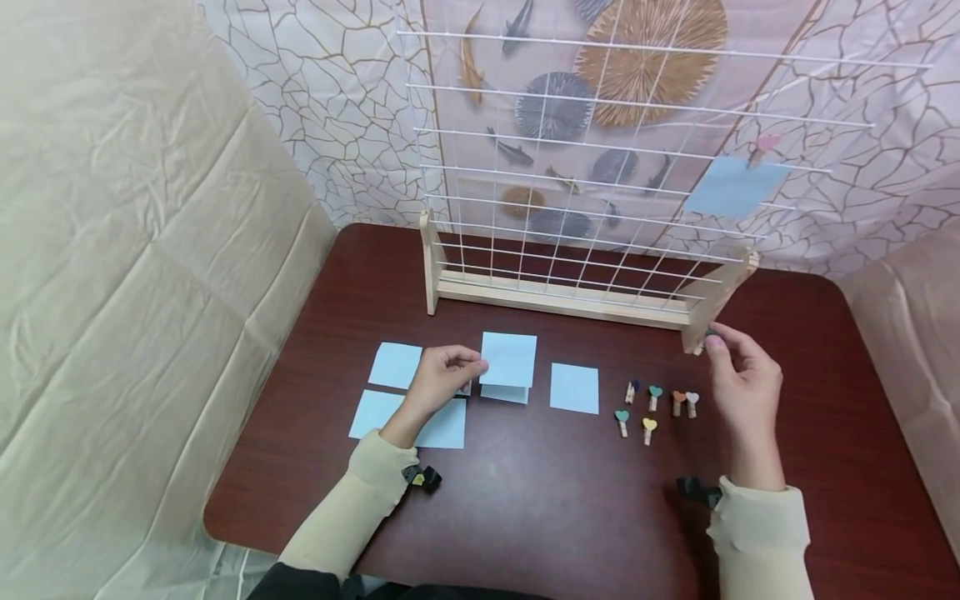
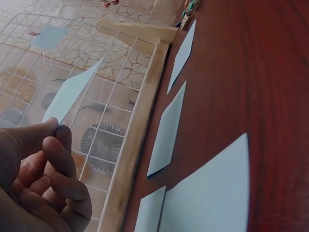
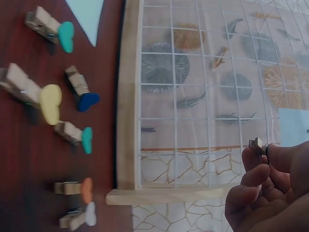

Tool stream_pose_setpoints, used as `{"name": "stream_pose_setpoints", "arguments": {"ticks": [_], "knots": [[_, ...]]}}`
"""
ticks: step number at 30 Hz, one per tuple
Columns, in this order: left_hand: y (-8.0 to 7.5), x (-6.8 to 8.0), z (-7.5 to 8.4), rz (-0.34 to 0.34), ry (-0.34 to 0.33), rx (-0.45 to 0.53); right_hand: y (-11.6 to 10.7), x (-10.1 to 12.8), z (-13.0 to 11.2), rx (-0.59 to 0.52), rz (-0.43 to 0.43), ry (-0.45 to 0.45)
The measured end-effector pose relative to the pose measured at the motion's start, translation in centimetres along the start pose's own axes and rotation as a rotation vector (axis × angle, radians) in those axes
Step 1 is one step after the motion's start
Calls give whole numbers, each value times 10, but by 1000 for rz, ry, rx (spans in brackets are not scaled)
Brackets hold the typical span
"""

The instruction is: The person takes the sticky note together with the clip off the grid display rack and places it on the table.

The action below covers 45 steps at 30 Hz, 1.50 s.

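Observation:
My left hand point(image 1: 435, 383) pinches a light blue paper square point(image 1: 508, 357) by its left edge. The paper is raised over another blue sheet point(image 1: 505, 393) on the table. Between thumb and fingers of my right hand point(image 1: 747, 396) is a small wooden clothespin point(image 3: 258, 144), its decorated end mostly hidden by the thumb. That hand is beside the right foot of a white wire grid rack point(image 1: 562, 175). Several heart-topped clothespins point(image 1: 656, 397) lie to its left on the table. High on the grid's right side, a pink-topped clothespin point(image 1: 763, 146) holds a blue paper point(image 1: 735, 185).
Blue sheets point(image 1: 375, 412) lie around and under the left hand, and one blue square point(image 1: 574, 387) lies nearer the clothespins. The rack's wooden base point(image 1: 562, 302) spans the back of the dark red table point(image 1: 525, 517). Patterned cloth hangs behind the grid.

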<state>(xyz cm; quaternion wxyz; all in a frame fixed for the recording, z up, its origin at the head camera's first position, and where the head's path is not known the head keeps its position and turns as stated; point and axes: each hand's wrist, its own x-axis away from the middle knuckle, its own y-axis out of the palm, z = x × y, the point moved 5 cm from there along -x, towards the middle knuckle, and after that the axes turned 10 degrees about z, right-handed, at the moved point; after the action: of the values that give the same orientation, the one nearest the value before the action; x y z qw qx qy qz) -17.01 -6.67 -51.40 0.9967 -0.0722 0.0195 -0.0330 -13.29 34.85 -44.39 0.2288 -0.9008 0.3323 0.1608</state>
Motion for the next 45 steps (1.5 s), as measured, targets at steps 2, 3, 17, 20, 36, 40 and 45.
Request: {"name": "stream_pose_setpoints", "arguments": {"ticks": [2, 3, 17, 20, 36, 40, 45], "knots": [[0, 3, -2, 4, -24, -2, 0, 3, 5, 13, -1, 9], [0, 4, -4, 3, -34, -3, 0, 5, 7, 21, -2, 16], [2, 18, -20, -13, -113, -119, 3, 24, 26, 36, -56, 71], [1, 21, -23, -26, -130, -149, 3, 28, 29, 52, -73, 91], [2, 35, -40, -138, -204, -246, -4, 43, 48, 207, -316, 129], [2, 37, -41, -139, -199, -239, -7, 48, 53, 214, -379, 160], [2, 40, -42, -136, -209, -244, -8, 52, 56, 220, -397, 193]]}}
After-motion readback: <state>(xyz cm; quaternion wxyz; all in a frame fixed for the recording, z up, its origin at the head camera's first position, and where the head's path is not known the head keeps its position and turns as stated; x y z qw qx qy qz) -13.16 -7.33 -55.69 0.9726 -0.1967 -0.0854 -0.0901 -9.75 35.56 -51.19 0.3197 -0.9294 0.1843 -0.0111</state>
